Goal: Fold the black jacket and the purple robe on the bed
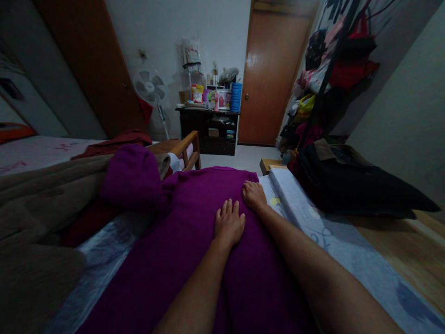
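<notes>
A large purple top (194,222) lies spread over the bed in front of me, its far edge near the bed's end. Its left part is bunched into a purple heap (134,178) on top of a brown blanket. My left hand (229,222) rests flat on the middle of the cloth, fingers stretched and slightly apart. Farther out, my right hand (254,195) is at the top's right edge, with its fingers bent into the fabric there. The fingertips of that hand are partly hidden.
Patterned bedding (313,227) shows on the right, beside a dark folded pile (347,181). The brown blanket (41,204) covers the left side. Beyond the wooden bed rail (189,144) are a fan (151,88), a black cabinet (191,127) and a door (266,74). Bags (352,69) hang at the right.
</notes>
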Demonstrator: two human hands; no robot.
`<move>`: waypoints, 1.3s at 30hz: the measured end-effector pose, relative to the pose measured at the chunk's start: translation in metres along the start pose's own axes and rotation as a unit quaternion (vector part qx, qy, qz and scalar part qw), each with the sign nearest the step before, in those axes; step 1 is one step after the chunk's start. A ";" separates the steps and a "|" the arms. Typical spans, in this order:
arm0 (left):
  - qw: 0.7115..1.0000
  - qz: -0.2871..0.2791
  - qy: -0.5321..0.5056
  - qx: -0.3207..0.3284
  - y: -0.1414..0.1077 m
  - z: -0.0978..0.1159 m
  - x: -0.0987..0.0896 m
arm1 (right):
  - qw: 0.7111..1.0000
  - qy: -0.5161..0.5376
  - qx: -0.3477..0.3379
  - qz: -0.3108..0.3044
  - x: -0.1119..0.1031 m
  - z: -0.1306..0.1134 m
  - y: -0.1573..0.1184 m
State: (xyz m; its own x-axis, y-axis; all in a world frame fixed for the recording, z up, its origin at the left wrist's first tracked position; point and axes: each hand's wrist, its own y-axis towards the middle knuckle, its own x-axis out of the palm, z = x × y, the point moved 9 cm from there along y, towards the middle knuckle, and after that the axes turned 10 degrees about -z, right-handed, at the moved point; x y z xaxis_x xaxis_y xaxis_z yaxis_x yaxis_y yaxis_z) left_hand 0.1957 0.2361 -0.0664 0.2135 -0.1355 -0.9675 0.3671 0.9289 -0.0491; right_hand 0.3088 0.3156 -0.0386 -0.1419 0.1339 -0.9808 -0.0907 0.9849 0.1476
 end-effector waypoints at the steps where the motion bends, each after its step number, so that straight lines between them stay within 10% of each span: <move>1: 1.000 0.000 -0.001 0.001 0.000 0.000 0.000 | 1.000 0.000 -0.014 -0.009 0.000 -0.003 -0.005; 13: 0.999 0.035 -0.004 0.005 0.000 -0.002 0.002 | 0.992 -0.004 -0.030 -0.121 0.018 -0.014 -0.098; 32: 1.000 0.021 0.002 -0.002 0.000 -0.001 0.003 | 0.987 0.048 -0.009 -0.150 -0.026 -0.051 -0.287; 39: 1.000 -0.004 -0.012 -0.001 -0.018 0.005 -0.010 | 0.975 0.106 -0.002 -0.194 -0.045 -0.047 -0.318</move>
State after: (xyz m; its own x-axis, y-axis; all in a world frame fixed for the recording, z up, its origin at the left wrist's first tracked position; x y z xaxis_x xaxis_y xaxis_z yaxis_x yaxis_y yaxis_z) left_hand 0.1918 0.2190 -0.0546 0.2319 -0.1507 -0.9610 0.3676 0.9282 -0.0569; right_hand 0.2975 -0.0083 -0.0357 -0.2955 -0.2758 -0.9147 -0.1827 0.9561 -0.2292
